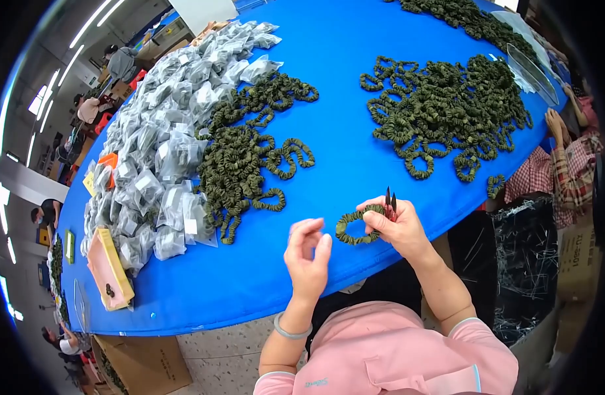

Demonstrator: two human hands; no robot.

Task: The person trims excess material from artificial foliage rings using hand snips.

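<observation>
In the head view, my right hand [406, 232] is closed around a dark green ruched fabric ring, a scrunchie [344, 232]. The same hand also holds small thread snips [389, 199], their dark pointed blades sticking up past the fingers. To the left of the scrunchie and apart from it is my left hand [307, 258], fingers loosely curled, thumb apart, with nothing visible in it. Both hands are above the near edge of the blue table [335, 145]. One heap of scrunchies [233, 168] lies to the left, and a larger heap [450, 108] lies beyond my right hand.
Many clear plastic bags [177, 85] with grey-looking contents cover the table's left side. A pink-lined yellow tray [108, 266] stands at the near left. Another person's hands [558, 128] rest by the right edge. A cardboard box [144, 362] is on the floor.
</observation>
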